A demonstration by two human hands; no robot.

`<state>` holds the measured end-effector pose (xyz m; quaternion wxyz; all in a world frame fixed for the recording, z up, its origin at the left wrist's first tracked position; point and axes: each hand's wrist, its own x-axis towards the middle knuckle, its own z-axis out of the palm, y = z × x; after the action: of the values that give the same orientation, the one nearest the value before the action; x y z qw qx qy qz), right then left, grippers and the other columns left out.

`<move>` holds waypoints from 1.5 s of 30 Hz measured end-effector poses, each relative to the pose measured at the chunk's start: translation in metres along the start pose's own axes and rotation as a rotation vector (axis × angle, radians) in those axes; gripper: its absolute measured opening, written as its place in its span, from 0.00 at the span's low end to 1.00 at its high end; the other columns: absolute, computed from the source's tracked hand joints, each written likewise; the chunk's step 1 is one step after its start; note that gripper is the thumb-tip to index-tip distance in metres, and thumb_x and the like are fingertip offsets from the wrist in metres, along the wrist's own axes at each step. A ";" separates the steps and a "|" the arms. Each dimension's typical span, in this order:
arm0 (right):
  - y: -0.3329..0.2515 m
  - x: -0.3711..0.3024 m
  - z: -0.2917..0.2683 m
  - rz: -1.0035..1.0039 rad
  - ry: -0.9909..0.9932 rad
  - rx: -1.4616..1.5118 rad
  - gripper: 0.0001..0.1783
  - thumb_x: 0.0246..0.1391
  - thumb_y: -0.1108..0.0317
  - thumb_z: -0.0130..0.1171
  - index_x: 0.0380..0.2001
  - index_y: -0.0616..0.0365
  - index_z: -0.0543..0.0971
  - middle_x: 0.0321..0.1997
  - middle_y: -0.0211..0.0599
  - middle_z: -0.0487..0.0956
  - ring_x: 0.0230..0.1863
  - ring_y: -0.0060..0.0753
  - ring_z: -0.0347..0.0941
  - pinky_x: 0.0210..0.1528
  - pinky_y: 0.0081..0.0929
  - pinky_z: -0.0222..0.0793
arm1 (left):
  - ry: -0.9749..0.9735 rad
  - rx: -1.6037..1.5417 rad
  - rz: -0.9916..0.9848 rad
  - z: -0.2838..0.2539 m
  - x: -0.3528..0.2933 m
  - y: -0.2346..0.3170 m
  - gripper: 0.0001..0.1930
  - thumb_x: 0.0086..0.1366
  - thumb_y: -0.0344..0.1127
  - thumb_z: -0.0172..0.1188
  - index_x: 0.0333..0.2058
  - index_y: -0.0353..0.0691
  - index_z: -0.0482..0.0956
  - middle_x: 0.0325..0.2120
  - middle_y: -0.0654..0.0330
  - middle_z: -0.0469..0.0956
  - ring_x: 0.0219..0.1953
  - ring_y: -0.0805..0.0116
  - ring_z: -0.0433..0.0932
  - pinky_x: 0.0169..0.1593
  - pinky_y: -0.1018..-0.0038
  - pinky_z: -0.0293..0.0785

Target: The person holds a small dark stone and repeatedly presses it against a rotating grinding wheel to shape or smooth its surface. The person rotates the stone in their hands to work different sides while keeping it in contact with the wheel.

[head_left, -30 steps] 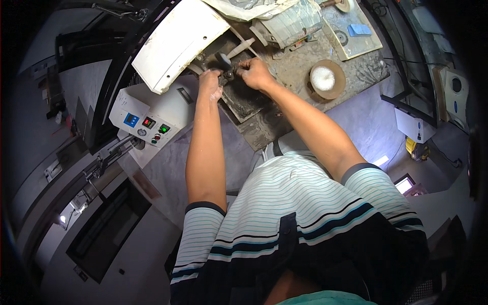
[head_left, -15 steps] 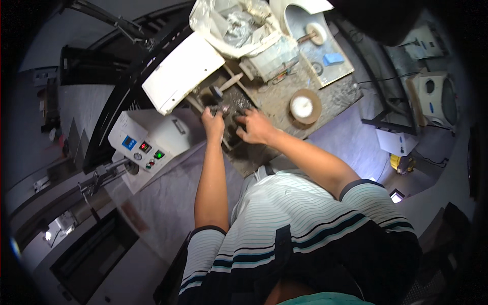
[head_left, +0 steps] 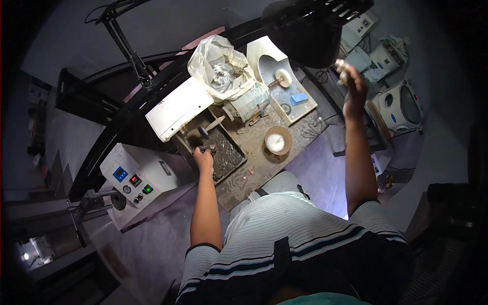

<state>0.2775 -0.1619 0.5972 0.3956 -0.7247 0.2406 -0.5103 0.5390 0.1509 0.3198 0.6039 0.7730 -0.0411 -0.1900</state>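
Observation:
My left hand (head_left: 204, 159) is closed at the near left edge of a tray of dark wet grit (head_left: 227, 158). Its fingers grip a small pinkish piece (head_left: 212, 147) smeared with dark grit, partly hidden by them. Just beyond is a polishing lathe (head_left: 249, 101), whose pale tapered spindle (head_left: 216, 122) carries a dark wheel (head_left: 203, 132) over the tray. My right hand (head_left: 352, 86) is raised at the far right beside a black lamp shade (head_left: 310, 40). Its fingers are bent and apart, and no held thing shows.
A round tan bowl (head_left: 283, 152) with white contents stands on the gritty bench. A white hood (head_left: 178, 109) covers the tray's far side. Right of the lathe, a white buff (head_left: 283, 78) and a blue block (head_left: 299, 99) occupy another tray. A white control box (head_left: 133, 178) stands left.
My right hand has left the grit tray and risen to the far right by the lamp shade. My left hand stays at the tray with the pinkish piece. The view has shifted.

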 end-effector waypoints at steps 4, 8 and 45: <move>-0.034 0.058 -0.006 -0.170 0.011 0.039 0.20 0.59 0.61 0.52 0.47 0.64 0.78 0.43 0.31 0.78 0.43 0.20 0.71 0.45 0.19 0.63 | -0.020 -0.041 -0.034 0.007 -0.001 0.004 0.05 0.52 0.20 0.54 0.31 0.29 0.73 0.26 0.57 0.76 0.31 0.67 0.72 0.39 0.72 0.67; -0.040 0.091 -0.002 -0.192 -0.055 0.019 0.22 0.56 0.60 0.56 0.51 0.61 0.75 0.47 0.33 0.78 0.46 0.23 0.73 0.46 0.20 0.64 | 0.040 -0.007 -0.079 0.013 -0.012 0.023 0.06 0.54 0.21 0.54 0.33 0.29 0.73 0.29 0.55 0.76 0.32 0.66 0.72 0.40 0.72 0.67; -0.175 -0.041 0.135 -0.389 -0.551 -0.360 0.45 0.38 0.44 0.70 0.49 0.71 0.67 0.46 0.57 0.69 0.51 0.51 0.65 0.51 0.48 0.62 | 0.231 -0.166 -0.076 -0.014 -0.045 -0.008 0.01 0.50 0.21 0.55 0.24 0.32 0.74 0.22 0.60 0.75 0.24 0.71 0.72 0.28 0.71 0.67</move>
<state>0.3782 0.0128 0.6955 0.2076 -0.9247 0.0689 -0.3115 0.5008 0.1788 0.3264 0.6588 0.7382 0.0740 -0.1252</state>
